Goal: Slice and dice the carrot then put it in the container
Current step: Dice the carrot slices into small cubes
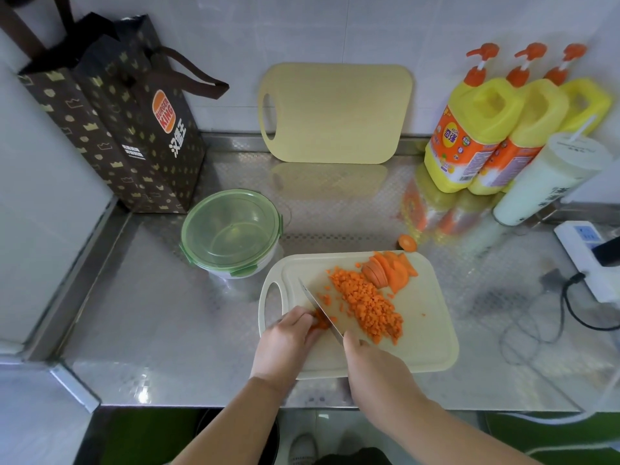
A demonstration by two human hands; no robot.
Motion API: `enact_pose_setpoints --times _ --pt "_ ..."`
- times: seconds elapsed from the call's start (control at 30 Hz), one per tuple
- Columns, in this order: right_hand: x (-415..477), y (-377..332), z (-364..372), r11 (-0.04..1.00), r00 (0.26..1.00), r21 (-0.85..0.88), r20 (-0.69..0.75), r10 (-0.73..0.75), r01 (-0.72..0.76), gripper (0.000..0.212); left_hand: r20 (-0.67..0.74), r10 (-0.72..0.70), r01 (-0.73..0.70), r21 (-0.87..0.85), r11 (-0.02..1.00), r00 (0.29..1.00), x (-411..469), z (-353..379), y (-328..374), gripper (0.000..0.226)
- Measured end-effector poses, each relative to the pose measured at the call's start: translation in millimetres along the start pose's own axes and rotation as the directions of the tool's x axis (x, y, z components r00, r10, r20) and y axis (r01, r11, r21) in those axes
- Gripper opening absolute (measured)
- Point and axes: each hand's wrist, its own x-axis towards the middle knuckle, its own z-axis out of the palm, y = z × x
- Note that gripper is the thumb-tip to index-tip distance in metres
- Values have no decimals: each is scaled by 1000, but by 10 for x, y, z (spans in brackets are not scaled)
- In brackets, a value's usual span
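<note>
worktop: my embossed, shiny metal
cutting board: matt plastic
knife: gleaming metal blade
container: my translucent glossy plastic
bag: matt paper

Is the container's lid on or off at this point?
On: the green lid covers the container; nothing orange shows through it. Whether its clips are latched, cannot tell.

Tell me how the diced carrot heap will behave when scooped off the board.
The diced carrot is many small loose cubes, so it will probably scatter rather than lift as one; stray bits lie apart. Each piece looks light and blocky, unlikely to roll. It should slide easily on the smooth board.
</note>
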Motion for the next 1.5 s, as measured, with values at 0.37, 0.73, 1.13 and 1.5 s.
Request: enact_pose_setpoints --times 0.37,0.73,1.13,1.5 --pt "-29 99 -91 997 988 81 -155 14 -1 39 -60 26 -27 -13 1000 998 13 -70 -5 23" --pt "-152 -36 -100 998 998 57 -59 -18 22 55 11 -32 33 -10 999 999 -76 -41 -43 11" --pt "-38 -85 20 1000 1000 -24 13 14 -13 66 44 -71 71 -3 997 997 -54 -13 -41 31" --pt "14 71 -84 997 989 73 -148 3 8 36 41 -67 71 -100 992 997 -41 -140 -30 19"
